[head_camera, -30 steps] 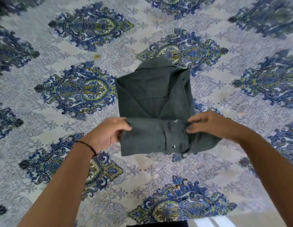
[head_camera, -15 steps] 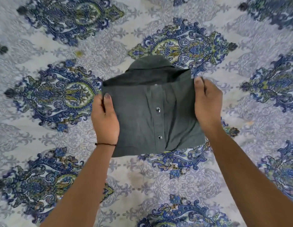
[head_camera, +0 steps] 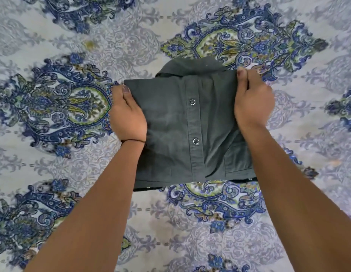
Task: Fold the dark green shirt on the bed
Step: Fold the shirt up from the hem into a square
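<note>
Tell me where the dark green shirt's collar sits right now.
In the head view the collar pokes out at the far edge of the folded dark green shirt, just left of the right hand that pinches the shirt's far right corner.

The left hand (head_camera: pixel 127 116) pinches the dark green shirt (head_camera: pixel 170 124) at its left edge, thumb on top. The right hand (head_camera: pixel 253 101) grips the right edge, thumb likewise.

The blue paisley bed (head_camera: pixel 53 165) bears the folded dark green shirt (head_camera: pixel 166 122).
</note>
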